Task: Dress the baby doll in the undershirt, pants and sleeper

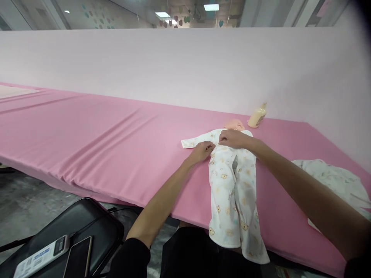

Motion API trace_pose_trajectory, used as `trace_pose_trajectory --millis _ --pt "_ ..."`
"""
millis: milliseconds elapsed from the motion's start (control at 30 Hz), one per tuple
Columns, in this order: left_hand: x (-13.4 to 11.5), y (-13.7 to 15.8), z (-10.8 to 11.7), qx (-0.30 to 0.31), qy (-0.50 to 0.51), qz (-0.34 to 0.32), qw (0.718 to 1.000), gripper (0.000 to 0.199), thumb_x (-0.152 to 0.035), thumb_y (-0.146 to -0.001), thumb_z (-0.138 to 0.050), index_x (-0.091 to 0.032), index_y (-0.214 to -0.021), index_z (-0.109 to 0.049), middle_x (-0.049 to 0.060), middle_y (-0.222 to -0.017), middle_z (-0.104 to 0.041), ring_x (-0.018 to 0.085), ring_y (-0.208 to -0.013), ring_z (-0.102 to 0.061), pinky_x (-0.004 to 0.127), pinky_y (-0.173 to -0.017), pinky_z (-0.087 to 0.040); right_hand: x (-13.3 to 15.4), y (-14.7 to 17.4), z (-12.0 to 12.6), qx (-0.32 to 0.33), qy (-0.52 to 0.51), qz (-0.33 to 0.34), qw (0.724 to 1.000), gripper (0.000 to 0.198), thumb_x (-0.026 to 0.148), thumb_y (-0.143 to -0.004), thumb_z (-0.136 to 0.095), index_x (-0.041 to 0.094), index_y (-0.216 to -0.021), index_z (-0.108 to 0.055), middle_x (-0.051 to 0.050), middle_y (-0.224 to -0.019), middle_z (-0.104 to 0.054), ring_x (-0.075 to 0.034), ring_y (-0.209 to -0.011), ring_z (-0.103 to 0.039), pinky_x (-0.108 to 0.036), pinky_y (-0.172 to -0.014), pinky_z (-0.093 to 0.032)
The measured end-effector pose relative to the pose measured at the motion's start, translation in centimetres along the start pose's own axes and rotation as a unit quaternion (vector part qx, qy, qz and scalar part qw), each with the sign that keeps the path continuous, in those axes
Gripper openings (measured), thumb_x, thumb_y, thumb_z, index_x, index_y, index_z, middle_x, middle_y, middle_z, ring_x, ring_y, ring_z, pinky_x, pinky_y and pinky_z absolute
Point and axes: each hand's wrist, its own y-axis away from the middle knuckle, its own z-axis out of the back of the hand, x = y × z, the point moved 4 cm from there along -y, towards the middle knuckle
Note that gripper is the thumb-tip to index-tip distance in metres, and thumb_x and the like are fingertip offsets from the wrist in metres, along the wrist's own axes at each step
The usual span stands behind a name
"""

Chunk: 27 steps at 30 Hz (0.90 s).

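A baby doll (234, 124) lies on its back on the pink-covered table, its head toward the wall. White baby clothes (223, 193) with small bear prints cover it. One sleeve stretches out to the left, and the trouser legs hang over the table's near edge. My left hand (203, 151) is closed at the left side of the waist, fingertips pinching the cloth edge. Across the chest lies my right hand (234, 139), its fingers curled down on the top's fabric. The hands nearly meet and hide part of the waist and chest.
A pump bottle (257, 116) of pale yellow liquid stands by the wall, past the doll's head. White crumpled cloth (333, 177) lies at the right under my forearm. A black chair (98, 220) at lower left holds a phone (78, 256) and a white-grey device (42, 256).
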Motion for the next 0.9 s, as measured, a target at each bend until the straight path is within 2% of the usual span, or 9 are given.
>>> trace_pose_trajectory --millis 67,233,367,433,500,567,633,767,900 --pt "0.0 -0.1 -0.3 -0.016 -0.023 -0.013 1.0 0.024 -0.026 -0.094 -0.044 -0.018 -0.078 -0.06 0.003 -0.081 -0.062 0.015 -0.076 -0.052 0.027 -0.071 -0.041 -0.3 -0.2 -0.2 -0.026 0.031 0.001 0.999 0.019 0.023 -0.084 -0.058 0.021 -0.065 -0.061 -0.005 -0.082 -0.069 -0.021 -0.078 -0.059 -0.032 -0.068 -0.036" --pt "1.7 -1.0 -1.8 -0.004 0.006 0.048 0.999 0.033 -0.027 -0.096 -0.041 -0.018 -0.065 -0.046 0.003 -0.075 -0.057 0.015 -0.072 -0.05 0.028 -0.068 -0.041 -0.2 -0.3 -0.8 -0.048 0.094 -0.062 0.992 0.021 0.024 -0.092 -0.049 0.019 -0.074 -0.059 -0.011 -0.091 -0.069 -0.025 -0.081 -0.061 -0.034 -0.067 -0.036" --pt "3.1 -1.5 -2.6 -0.06 0.017 0.091 0.994 0.016 -0.024 -0.095 -0.047 -0.018 -0.081 -0.05 0.004 -0.087 -0.062 0.014 -0.076 -0.052 0.027 -0.069 -0.041 0.5 0.0 -1.0 -0.065 0.163 -0.088 0.981 0.017 0.026 -0.095 -0.049 0.017 -0.09 -0.064 -0.014 -0.099 -0.069 -0.028 -0.085 -0.062 -0.035 -0.07 -0.037" --pt "3.4 -1.6 -2.6 -0.089 0.01 0.113 0.99 0.011 -0.027 -0.094 -0.053 -0.018 -0.1 -0.051 0.005 -0.097 -0.063 0.015 -0.083 -0.054 0.027 -0.072 -0.041 0.9 0.4 -0.9 -0.086 0.202 -0.075 0.973 0.016 0.026 -0.094 -0.052 0.016 -0.095 -0.064 -0.016 -0.104 -0.067 -0.029 -0.089 -0.062 -0.036 -0.072 -0.038" --pt "3.4 -1.7 -2.5 -0.075 -0.001 0.11 0.991 0.015 -0.029 -0.094 -0.054 -0.019 -0.105 -0.052 0.005 -0.101 -0.064 0.015 -0.086 -0.055 0.027 -0.074 -0.041 1.4 1.1 -0.7 -0.109 0.232 -0.054 0.965 0.015 0.025 -0.094 -0.054 0.015 -0.097 -0.065 -0.017 -0.108 -0.065 -0.029 -0.093 -0.06 -0.036 -0.075 -0.037" --pt "3.0 -2.0 -2.3 -0.044 -0.028 0.089 0.995 0.01 -0.028 -0.095 -0.05 -0.019 -0.094 -0.054 0.004 -0.094 -0.065 0.016 -0.082 -0.054 0.028 -0.072 -0.039 1.8 1.9 -0.6 -0.119 0.243 -0.038 0.962 0.016 0.023 -0.095 -0.053 0.015 -0.096 -0.066 -0.017 -0.108 -0.064 -0.028 -0.093 -0.059 -0.036 -0.075 -0.037" --pt "2.6 -2.2 -1.8 -0.041 -0.055 0.068 0.995 0.018 -0.028 -0.097 -0.047 -0.019 -0.082 -0.051 0.002 -0.084 -0.063 0.015 -0.075 -0.052 0.028 -0.068 -0.037 2.4 2.7 -0.7 -0.11 0.241 -0.017 0.964 0.021 0.021 -0.097 -0.048 0.014 -0.093 -0.068 -0.016 -0.105 -0.064 -0.027 -0.092 -0.058 -0.036 -0.075 -0.036" --pt "1.3 -2.0 -0.4 -0.104 -0.093 0.054 0.989 0.025 -0.028 -0.098 -0.044 -0.02 -0.075 -0.042 0.001 -0.077 -0.058 0.014 -0.069 -0.047 0.027 -0.063 -0.033 3.5 3.6 -1.2 -0.084 0.235 0.044 0.967 0.036 0.022 -0.102 -0.039 0.013 -0.085 -0.069 -0.013 -0.098 -0.066 -0.026 -0.091 -0.056 -0.036 -0.079 -0.036" --pt "-0.9 -0.9 -0.1 -0.134 -0.208 0.029 0.968 0.024 -0.026 -0.101 -0.039 -0.02 -0.078 -0.043 0.003 -0.083 -0.059 0.015 -0.071 -0.05 0.029 -0.061 -0.031 4.0 3.7 -1.7 -0.082 0.227 0.051 0.969 0.04 0.026 -0.105 -0.034 0.014 -0.092 -0.07 -0.011 -0.098 -0.068 -0.024 -0.089 -0.059 -0.035 -0.075 -0.035"
